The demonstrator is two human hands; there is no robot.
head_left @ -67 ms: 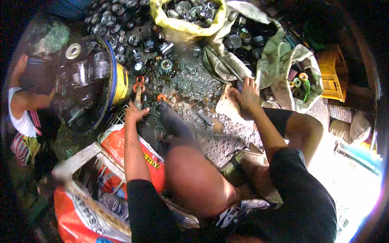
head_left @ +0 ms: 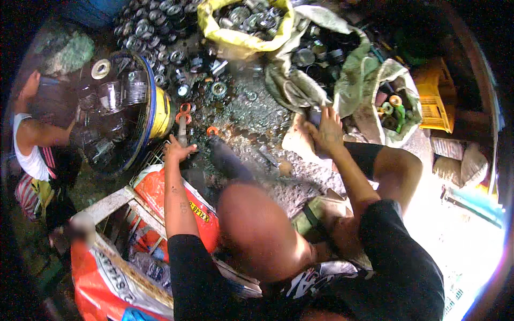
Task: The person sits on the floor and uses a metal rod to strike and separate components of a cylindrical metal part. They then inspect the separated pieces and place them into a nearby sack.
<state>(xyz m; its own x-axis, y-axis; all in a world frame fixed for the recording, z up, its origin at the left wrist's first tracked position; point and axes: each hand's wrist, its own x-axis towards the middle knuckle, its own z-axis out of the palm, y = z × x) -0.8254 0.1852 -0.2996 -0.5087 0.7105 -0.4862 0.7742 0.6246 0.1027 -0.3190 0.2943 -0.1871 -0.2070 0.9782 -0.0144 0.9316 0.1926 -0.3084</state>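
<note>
At the left of the middle, my left hand [head_left: 178,149] is wrapped at the near end of a flat, pale metal tool [head_left: 182,128], its thumb sticking out to the right. Two orange rings [head_left: 184,112] show at the far end of this tool; whether they belong to it I cannot tell. My right hand [head_left: 327,134] is closed on a dark, bluish-grey object [head_left: 315,117] whose kind is mostly covered by the fingers. Beneath and beside that hand sits a pale beige block [head_left: 297,140]. Another orange ring [head_left: 212,131] lies on the ground between my hands.
Beyond are a yellow-rimmed sack [head_left: 246,44] of metal parts, a pale open sack [head_left: 350,80] and a smaller sack [head_left: 375,115]. A large round tub [head_left: 149,96] holds clear containers. A person [head_left: 33,136] works at far left. A yellow crate [head_left: 436,101] stands right.
The view has shifted slightly. More of the dark object shows beside my right hand's fingers. My left hand stays at the metal tool.
</note>
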